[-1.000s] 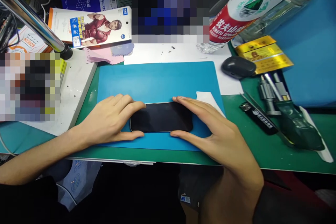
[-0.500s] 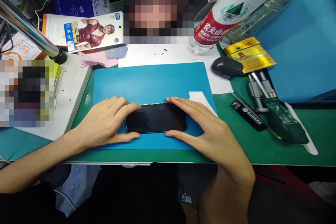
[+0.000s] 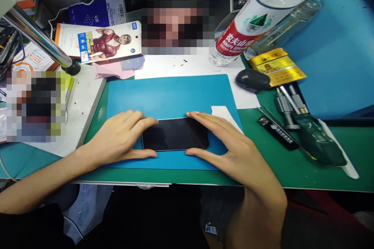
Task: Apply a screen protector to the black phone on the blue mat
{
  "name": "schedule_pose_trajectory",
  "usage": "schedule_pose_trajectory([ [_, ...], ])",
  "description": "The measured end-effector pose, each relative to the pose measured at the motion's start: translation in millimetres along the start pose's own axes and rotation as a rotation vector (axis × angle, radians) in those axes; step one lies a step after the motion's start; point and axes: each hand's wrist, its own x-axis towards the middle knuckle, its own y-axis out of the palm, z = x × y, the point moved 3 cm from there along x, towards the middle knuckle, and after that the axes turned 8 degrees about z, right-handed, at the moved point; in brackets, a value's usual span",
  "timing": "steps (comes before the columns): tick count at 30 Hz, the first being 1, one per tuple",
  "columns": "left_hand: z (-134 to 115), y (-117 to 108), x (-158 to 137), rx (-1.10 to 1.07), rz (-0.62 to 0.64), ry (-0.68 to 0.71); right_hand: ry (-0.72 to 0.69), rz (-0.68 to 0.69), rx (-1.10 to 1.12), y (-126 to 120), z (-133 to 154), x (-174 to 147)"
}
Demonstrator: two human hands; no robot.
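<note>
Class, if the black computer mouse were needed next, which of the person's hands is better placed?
Probably the right hand: it is at the end of the smartphone nearer the computer mouse; the left hand is at the far end.

Glossy black is worn by the phone (image 3: 175, 134), and a thin silvery edge is caught around it. Bright blue is supplied beneath by the mat (image 3: 169, 97), and deep green by the tabletop (image 3: 251, 122). To the far right, red and white are banded on the bottle label (image 3: 230, 42), a dark green peak printed on its white! Gold is flashed by the packet (image 3: 277, 66); plain black is shown by the rounded object (image 3: 253, 79) beside it. And far left, a dark-red jacket is pictured on the white box (image 3: 108, 41), where blue panels are added; pale pink is lent by the paper (image 3: 112, 70).
</note>
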Motion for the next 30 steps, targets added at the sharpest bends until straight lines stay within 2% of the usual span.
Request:
schedule_pose_trajectory([
  [15, 0, 0, -1, 0.016, 0.012, -0.014, -0.012, -0.008, 0.002, 2, -1, 1],
  [24, 4, 9, -3, 0.04, 0.082, -0.117, -0.048, -0.003, -0.002, 2, 0, 1],
  [30, 2, 9, -3, 0.152, 0.146, -0.133, -0.042, -0.031, -0.005, 4, 2, 1],
])
